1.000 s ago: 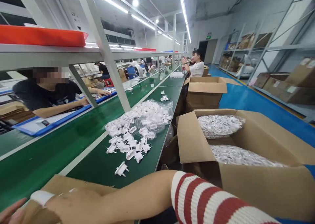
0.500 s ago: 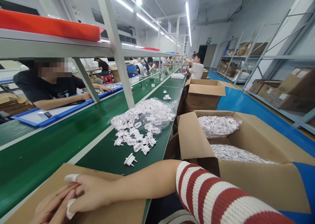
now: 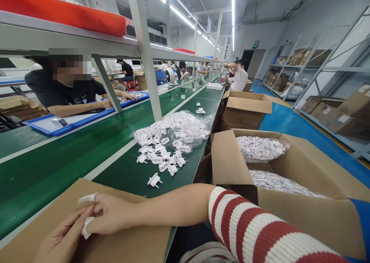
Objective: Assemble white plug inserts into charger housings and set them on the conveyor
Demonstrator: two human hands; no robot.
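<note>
Across the belt (image 3: 72, 151), far left: blue tray (image 3: 66, 128) under a co-worker's forearm (image 3: 69, 110). Well apart from these hands; low risk.
Left hand (image 3: 62, 236): over the cardboard sheet (image 3: 26, 241), near-left corner of the surface (image 3: 127, 182). Fingers drawn together, tips against the right hand. Can't tell if anything is pinched.
Finger covers (image 3: 87, 227): white, one each on right index and thumb. Thumb one looks baggy; a one-sided tug could slip or tear it, I'd guess.
Right hand (image 3: 110, 213): over the sheet, half curled, index out, thumb bent toward the left fingertips. Grip on anything: can't tell.
Sheet: bare card, might skid if leaned on.
Nearest plug (image 3: 154, 180): past the sheet's far edge, near the right forearm, not touching. A forward elbow swing could knock it toward the surface's right edge.
Plug heap (image 3: 173, 128): further up, loose pieces in front. Clear bag (image 3: 199, 130) reaches the right edge; snagged film could drag parts over.
Open carton (image 3: 232, 159): beside the right edge, bagged white parts (image 3: 261, 147) inside. Striped sleeve (image 3: 260, 224) overlaps it in view; cuff might catch a flap.
</note>
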